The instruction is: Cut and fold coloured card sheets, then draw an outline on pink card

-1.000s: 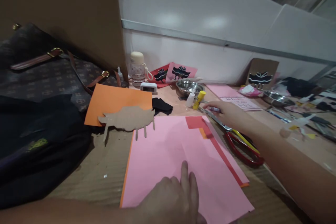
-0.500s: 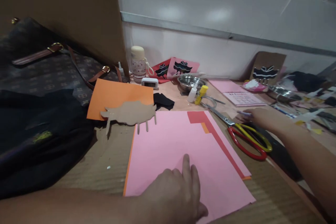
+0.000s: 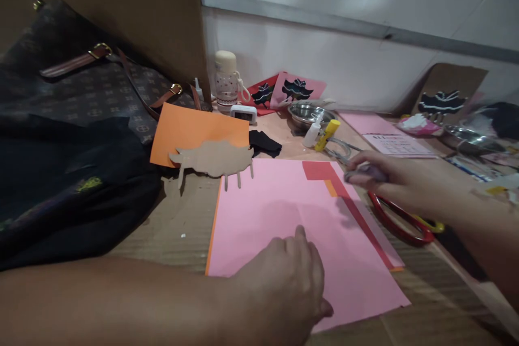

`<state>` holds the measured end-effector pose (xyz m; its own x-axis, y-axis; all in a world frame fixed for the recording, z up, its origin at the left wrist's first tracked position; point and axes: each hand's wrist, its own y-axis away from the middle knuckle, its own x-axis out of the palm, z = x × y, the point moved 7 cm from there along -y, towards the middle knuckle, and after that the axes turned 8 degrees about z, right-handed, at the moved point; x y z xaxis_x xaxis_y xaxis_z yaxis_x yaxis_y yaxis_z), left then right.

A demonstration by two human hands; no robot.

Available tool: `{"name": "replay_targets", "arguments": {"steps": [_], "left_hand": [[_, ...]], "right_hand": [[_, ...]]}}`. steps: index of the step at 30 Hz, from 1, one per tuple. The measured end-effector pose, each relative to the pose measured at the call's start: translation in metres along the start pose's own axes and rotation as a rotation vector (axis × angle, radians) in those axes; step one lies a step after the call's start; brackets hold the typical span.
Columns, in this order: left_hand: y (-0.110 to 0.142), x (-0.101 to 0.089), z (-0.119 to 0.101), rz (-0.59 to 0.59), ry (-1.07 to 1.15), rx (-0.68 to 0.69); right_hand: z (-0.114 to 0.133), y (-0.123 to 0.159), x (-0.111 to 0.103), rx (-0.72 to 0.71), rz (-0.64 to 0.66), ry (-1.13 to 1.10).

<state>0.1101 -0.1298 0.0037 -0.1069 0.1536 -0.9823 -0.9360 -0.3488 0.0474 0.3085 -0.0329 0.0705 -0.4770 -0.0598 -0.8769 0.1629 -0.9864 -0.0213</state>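
Observation:
My left hand point(image 3: 286, 275) rests on a pink sheet of paper point(image 3: 263, 203), index finger stretched out, the others partly curled, holding nothing. Under the pink sheet, red paper point(image 3: 318, 170) and a bit of orange paper point(image 3: 330, 187) show along the right side. Above that right edge, my right hand point(image 3: 391, 178) is closed around a small, slim, greyish item point(image 3: 371, 172), blurred and mostly covered by the fingers. Partly behind this hand lie scissors with red and yellow handles point(image 3: 399, 221). A brown cardboard cutout point(image 3: 213, 158) overlaps an orange sheet point(image 3: 200, 127) beyond the left hand.
A handbag point(image 3: 93, 92) and dark cloth point(image 3: 73, 189) fill the left. Along the back stand a bottle point(image 3: 226, 84), a small white timer point(image 3: 243, 114), decorated cards point(image 3: 298, 88), a metal bowl point(image 3: 306, 116), a white glue bottle point(image 3: 313, 132) and a yellow glue stick point(image 3: 327, 135). Corrugated cardboard point(image 3: 162, 243) lies underneath.
My right hand has come in from the right side with the slim item, over the scissors towards the papers. My left hand stays on the pink sheet. The view has shifted slightly.

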Motion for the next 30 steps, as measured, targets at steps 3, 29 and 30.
{"name": "replay_targets", "arguments": {"steps": [3,29,30], "left_hand": [[0.001,-0.002,0.000,-0.085,0.006,-0.007],[0.005,-0.008,0.000,-0.422,-0.149,-0.004],[0.004,-0.008,0.000,-0.414,-0.146,-0.004]], "right_hand": [[0.063,0.000,0.048,-0.162,0.315,0.035],[0.077,-0.010,0.112,-0.123,0.580,0.158],[0.078,-0.010,0.113,-0.127,0.557,0.166]]}}
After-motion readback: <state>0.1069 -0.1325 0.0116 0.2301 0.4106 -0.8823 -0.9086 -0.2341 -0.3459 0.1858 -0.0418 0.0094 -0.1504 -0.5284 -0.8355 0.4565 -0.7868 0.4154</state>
